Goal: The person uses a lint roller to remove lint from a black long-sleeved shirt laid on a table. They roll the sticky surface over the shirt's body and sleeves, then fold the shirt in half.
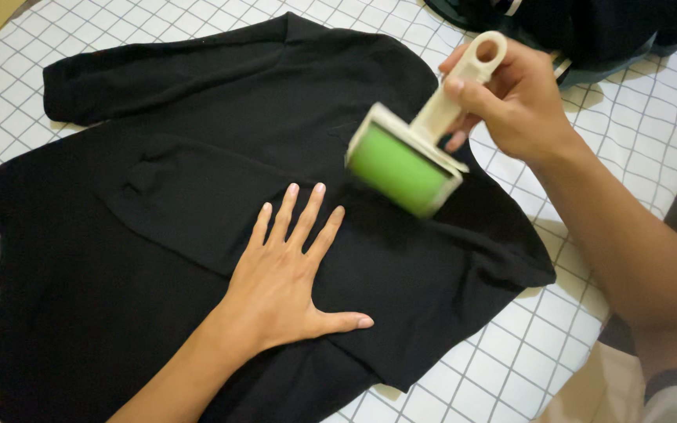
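Head view: A black shirt point(197, 196) of soft, matte knit fabric lies spread flat on the bench point(644, 133). One sleeve extends toward the upper left; the cloth shows shallow folds near its middle.

The left hand point(284, 282) rests palm down on the shirt, fully open, fingers spread and straight, thumb pointing right. It grasps nothing and presses the fabric flat.

The right hand point(511, 102) is closed around the handle of a lint roller point(417, 153). The handle is cream-coloured plastic, flat and tapered, with a round hole at its free end. The roller head is a bright green cylinder set in a cream plastic housing. The head is slightly blurred and sits at the shirt surface, just beyond the left fingertips; contact with the fabric cannot be confirmed.

The bench carries a white cover with a thin dark grid pattern. A heap of dark cloth point(589, 31) lies at the upper right edge, well apart from the left hand. A tan floor shows at the frame corners.
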